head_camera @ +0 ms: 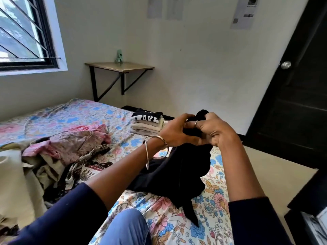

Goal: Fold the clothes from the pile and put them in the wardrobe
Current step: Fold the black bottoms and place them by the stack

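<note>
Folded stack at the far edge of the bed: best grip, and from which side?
Take the folded stack by its two short sides, one hand each, fingers slid under the bottom piece, coming from the near side. It lies flat and squared on the bed, the black printed shirt on top, so a top pinch would likely lift only that.

Black garment point(177, 172), bunched at its top and lifted, lower part draped on the flowered bed. Unfolded pile point(67, 152) on the bed's left side: pink, beige and patterned pieces, crumpled. Folded stack point(147, 124) farther back near the bed's edge, black lettered top over beige pieces.
</note>
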`<state>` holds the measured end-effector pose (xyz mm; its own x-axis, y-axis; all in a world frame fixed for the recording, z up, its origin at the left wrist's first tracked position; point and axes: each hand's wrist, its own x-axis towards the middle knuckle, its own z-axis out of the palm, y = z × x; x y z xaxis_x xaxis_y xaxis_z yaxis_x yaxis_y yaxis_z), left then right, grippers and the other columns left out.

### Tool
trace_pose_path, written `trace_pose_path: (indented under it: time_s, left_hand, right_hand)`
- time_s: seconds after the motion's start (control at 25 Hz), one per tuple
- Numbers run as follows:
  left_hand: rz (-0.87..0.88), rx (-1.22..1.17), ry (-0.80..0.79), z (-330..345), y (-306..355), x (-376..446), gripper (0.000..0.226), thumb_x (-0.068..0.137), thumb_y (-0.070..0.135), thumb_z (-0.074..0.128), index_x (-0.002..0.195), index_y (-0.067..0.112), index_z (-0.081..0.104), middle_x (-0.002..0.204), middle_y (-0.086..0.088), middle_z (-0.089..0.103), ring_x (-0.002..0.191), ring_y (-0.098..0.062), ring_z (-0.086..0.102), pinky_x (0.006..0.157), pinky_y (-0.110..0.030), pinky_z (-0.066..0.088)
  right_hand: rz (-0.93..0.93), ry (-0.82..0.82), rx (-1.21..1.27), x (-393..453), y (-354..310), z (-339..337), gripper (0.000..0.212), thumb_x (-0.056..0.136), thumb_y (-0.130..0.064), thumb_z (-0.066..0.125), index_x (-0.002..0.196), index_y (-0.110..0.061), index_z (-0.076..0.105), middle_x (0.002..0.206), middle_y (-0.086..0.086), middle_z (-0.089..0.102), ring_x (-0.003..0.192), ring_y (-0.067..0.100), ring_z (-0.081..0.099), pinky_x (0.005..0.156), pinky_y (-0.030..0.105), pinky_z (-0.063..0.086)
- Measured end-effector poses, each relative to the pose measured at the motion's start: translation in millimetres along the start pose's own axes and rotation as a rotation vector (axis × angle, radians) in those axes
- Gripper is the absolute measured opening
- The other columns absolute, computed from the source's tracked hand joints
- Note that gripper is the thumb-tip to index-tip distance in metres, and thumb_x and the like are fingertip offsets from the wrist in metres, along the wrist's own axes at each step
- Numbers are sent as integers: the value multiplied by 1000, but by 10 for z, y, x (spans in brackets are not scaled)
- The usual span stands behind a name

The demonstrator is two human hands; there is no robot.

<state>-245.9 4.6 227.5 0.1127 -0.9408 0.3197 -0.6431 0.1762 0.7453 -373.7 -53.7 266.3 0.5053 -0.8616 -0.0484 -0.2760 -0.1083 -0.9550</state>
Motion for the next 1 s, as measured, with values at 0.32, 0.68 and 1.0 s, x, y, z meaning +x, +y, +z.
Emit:
trace_pose_path:
  time_s: [0.32, 0.68, 1.0]
  left_hand:
    - [-484, -909, 227, -301, 46, -143, 25, 90, 14, 56, 114, 12, 53, 108, -16, 58, 90, -30, 62, 72, -51, 57]
    - [-175, -135, -159, -787, 151, -218, 29, 80, 33, 74, 96, 10, 70, 82, 2, 69, 76, -7, 65, 66, -20, 52]
    - [102, -297, -25, -875, 128, -220, 13, 78, 26, 75, 84, 15, 72, 94, 2, 66, 85, -14, 64, 72, -24, 52]
  right_hand:
    - [-234, -249, 140, -72, 152, -61, 50, 68, -32, 79, 112, -12, 67, 111, 11, 69, 97, 18, 67, 76, 29, 56]
    - [-320, -218, -130, 34, 193, 25, 36, 64, -8, 88, 93, -12, 66, 91, 5, 67, 86, 15, 64, 70, 20, 53]
    - [-456, -382, 313, 61, 208, -99, 45, 62, -44, 87, 77, -10, 63, 76, 9, 57, 70, 23, 55, 66, 32, 45]
